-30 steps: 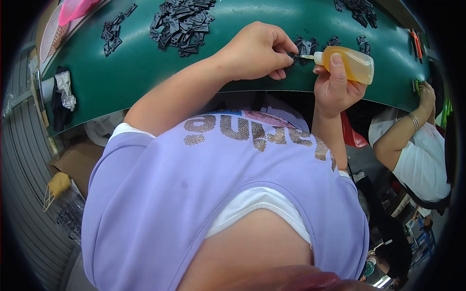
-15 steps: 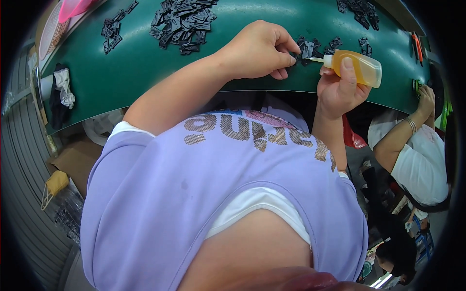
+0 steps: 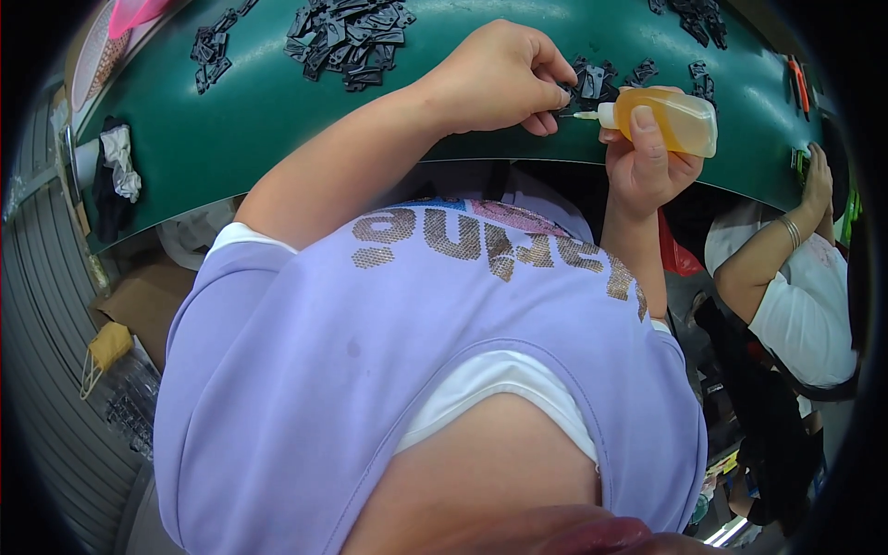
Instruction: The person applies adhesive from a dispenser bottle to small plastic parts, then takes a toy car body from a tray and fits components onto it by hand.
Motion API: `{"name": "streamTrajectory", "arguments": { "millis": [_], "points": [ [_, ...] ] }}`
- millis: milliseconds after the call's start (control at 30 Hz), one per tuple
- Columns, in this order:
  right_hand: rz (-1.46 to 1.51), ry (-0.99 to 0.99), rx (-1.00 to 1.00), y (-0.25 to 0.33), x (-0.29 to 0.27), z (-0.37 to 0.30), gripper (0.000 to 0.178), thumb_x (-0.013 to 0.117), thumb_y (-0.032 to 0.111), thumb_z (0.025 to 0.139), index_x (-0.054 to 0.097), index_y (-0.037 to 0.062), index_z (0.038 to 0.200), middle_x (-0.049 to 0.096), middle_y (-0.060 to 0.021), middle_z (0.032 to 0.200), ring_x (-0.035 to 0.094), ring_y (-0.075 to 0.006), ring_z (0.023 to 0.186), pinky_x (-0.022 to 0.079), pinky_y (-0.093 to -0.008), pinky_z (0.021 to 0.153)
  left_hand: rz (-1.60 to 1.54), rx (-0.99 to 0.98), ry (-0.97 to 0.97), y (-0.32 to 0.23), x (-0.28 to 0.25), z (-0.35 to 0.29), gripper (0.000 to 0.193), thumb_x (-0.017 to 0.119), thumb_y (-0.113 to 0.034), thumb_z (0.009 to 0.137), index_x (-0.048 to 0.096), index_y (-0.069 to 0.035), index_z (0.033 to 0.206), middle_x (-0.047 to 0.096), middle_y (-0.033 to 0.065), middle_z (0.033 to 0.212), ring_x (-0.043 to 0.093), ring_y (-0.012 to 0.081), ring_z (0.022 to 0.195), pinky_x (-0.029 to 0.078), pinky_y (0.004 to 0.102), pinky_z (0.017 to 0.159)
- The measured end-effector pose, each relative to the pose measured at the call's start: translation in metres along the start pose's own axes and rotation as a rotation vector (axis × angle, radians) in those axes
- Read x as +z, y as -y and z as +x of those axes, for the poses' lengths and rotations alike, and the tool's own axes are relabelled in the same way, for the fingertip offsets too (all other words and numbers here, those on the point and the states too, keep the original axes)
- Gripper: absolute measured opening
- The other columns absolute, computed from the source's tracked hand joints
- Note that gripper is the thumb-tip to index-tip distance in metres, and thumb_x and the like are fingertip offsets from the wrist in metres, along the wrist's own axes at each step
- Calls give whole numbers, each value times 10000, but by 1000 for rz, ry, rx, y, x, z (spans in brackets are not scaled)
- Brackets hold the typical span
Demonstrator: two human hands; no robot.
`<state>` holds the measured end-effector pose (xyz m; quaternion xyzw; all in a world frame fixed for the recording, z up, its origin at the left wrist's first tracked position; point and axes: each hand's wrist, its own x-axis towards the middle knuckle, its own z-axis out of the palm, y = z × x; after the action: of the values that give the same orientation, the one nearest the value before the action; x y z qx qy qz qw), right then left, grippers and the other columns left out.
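My left hand (image 3: 507,81) is closed in a pinch on a small black plastic part (image 3: 563,102), mostly hidden by the fingers. My right hand (image 3: 647,171) grips a squeeze bottle (image 3: 684,123) of yellowish liquid, thumb across its side. The bottle lies nearly level, its thin pale nozzle (image 3: 586,116) pointing left just short of the left fingertips. I cannot tell whether the tip touches the part. Just beyond both hands, a small cluster of black plastic parts (image 3: 592,81) rests on the green table (image 3: 370,139).
A large heap of black parts (image 3: 347,42) sits at the far middle, with smaller groups (image 3: 211,57) at left and right (image 3: 699,20). A red-handled tool (image 3: 797,88) lies far right. At the right edge, a co-worker's arm (image 3: 772,245) reaches the table. Cloths (image 3: 118,162) hang at left.
The bottle has shifted left, bringing its nozzle close to my left fingertips. The table and parts sit slightly higher in view. The co-worker's fingers have straightened.
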<state>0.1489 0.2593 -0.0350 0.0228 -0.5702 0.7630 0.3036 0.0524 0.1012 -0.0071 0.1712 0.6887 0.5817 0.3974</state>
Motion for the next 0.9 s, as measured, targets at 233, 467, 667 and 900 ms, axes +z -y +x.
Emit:
{"name": "streamTrajectory", "arguments": {
  "millis": [233, 467, 667, 900],
  "points": [
    [-45, 13, 0, 1, 0, -2, 153, 657, -20, 824, 602, -43, 966, 650, -121, 836, 623, -146, 623, 510, -240, 503, 3, 8, 8, 3, 1, 0, 230, 641, -20, 852, 620, 88, 1054, 649, 97, 816, 671, 140, 653, 569, 237, 587],
    [-99, 10, -9, -1, 0, -1, 177, 658, -20, 820, 596, -39, 985, 653, -120, 841, 618, -138, 618, 500, -236, 490, 11, 12, 10, 1, 1, 1, 227, 643, -23, 851, 621, 89, 1047, 649, 98, 817, 672, 139, 653, 568, 237, 586],
    [152, -269, 109, 3, -12, 15, 152, 621, 104, 854, 581, 22, 976, 646, -112, 830, 589, -138, 584, 477, -248, 481, 19, 42, -16, 2, -1, 2, 224, 636, -24, 859, 629, 79, 1058, 653, 92, 813, 669, 136, 655, 568, 236, 596],
    [463, -326, 196, -4, -24, 19, 361, 598, 315, 853, 507, 14, 1031, 563, -148, 907, 503, -184, 666, 428, -271, 516, 73, 401, -162, 6, 17, 19, 278, 641, -85, 871, 633, 10, 1133, 639, 78, 868, 662, 154, 732, 562, 264, 653]
  ]
}}
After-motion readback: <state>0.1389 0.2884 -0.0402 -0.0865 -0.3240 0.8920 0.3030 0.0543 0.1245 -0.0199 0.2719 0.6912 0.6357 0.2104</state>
